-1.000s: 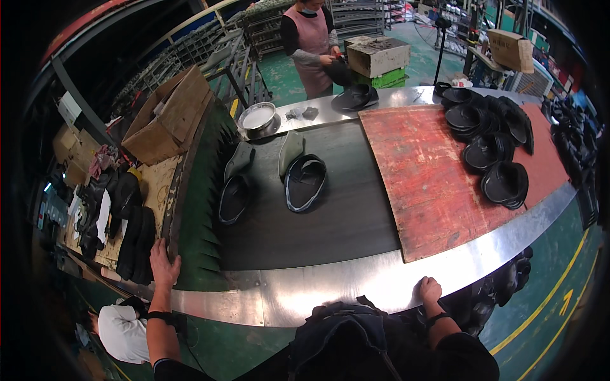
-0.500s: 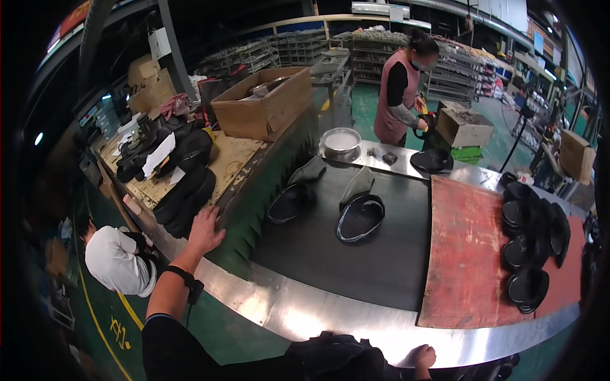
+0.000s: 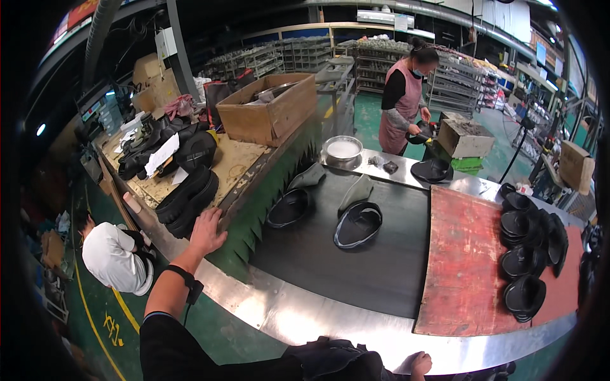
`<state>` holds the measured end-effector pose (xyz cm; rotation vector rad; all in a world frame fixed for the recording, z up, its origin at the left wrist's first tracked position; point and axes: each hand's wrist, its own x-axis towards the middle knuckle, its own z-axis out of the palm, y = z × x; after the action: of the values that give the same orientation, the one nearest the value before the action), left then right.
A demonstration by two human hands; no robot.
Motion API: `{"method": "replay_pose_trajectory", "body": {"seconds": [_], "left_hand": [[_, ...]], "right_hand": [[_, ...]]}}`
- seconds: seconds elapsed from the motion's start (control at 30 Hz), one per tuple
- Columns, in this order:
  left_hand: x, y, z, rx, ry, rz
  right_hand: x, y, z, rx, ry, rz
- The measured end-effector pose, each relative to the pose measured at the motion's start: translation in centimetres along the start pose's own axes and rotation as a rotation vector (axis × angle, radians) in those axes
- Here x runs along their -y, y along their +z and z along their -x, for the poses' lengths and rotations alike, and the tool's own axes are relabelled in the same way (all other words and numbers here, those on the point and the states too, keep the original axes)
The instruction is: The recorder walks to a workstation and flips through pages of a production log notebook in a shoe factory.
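Two hands in view, both the wearer's. Left hand (image 3: 206, 232) out flat, fingers spread, palm down on counter edge (image 3: 190, 254) just beside pair of chunky black shoes (image 3: 188, 197); gripping nothing. Black wrist strap (image 3: 186, 280) on left forearm. Right hand (image 3: 418, 365) at bottom edge, resting on steel rim (image 3: 305, 317) of conveyor; mostly cut off, so can't tell if spread or curled.

Black shoes lying on wooden worktop (image 3: 238, 159), left of green fringe strip (image 3: 254, 222); more black shoes and white paper (image 3: 162, 154) piled farther back. Open cardboard box (image 3: 273, 114) behind those.

On dark belt (image 3: 356, 267): black shoe upper (image 3: 289, 207) near fringe, second black upper w/ pale rim (image 3: 358, 224) to its right, two grey pieces (image 3: 358, 190) just beyond. Round metal bowl (image 3: 343, 151) at belt's far end. Red board (image 3: 467, 260) right of belt, black soles (image 3: 524, 247) stacked along its right side.

Co-worker in pink apron (image 3: 406, 101) standing at far end, hands at small box (image 3: 467, 136). Another person in white top (image 3: 114, 257) low on floor, left.
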<state>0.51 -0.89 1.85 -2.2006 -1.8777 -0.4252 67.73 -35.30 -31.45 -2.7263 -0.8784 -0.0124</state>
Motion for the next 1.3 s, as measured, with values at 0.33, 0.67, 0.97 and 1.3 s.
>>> {"method": "replay_pose_trajectory", "body": {"seconds": [0.33, 0.67, 0.97, 1.3], "left_hand": [[-0.1, 0.2, -0.4, 0.008, 0.019, 0.011], [-0.4, 0.8, -0.7, 0.010, 0.027, -0.029], [-0.5, 0.6, -0.6, -0.005, 0.030, -0.023], [-0.3, 0.6, -0.5, -0.010, 0.034, -0.014]], "right_hand": [[-0.9, 0.5, -1.0, 0.207, 0.116, 0.003], [-0.6, 0.3, -1.3, 0.200, 0.138, 0.020], [-1.0, 0.8, -1.0, 0.152, 0.139, -0.005], [-1.0, 0.7, -0.8, 0.140, 0.124, -0.014]]}}
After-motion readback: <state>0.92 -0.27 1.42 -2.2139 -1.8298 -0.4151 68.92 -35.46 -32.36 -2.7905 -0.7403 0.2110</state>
